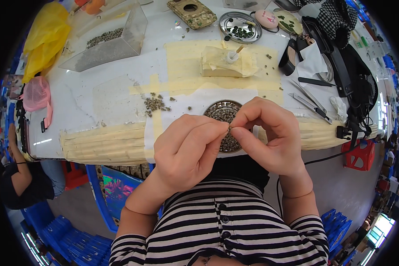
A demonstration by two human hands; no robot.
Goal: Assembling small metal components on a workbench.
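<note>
My left hand (188,148) and my right hand (270,135) meet fingertip to fingertip above a round metal dish (224,103). Thumb and forefinger are pinched together on each hand. Between them sits a tiny dark piece (229,129), too small for me to name. Many small metallic parts (228,144) fill the dish, which the fingers partly cover. To its left, a loose pile of similar small parts (155,104) lies on the white sheet and tape.
Behind the dish, a taped block (228,66) holds a small white cup with a stick. Tweezers (312,106) lie at right. Farther back are a clear bin (106,55), a camouflage-patterned case (191,13) and a round tray (240,27) with dark green pieces. Another person (24,177) sits at far left.
</note>
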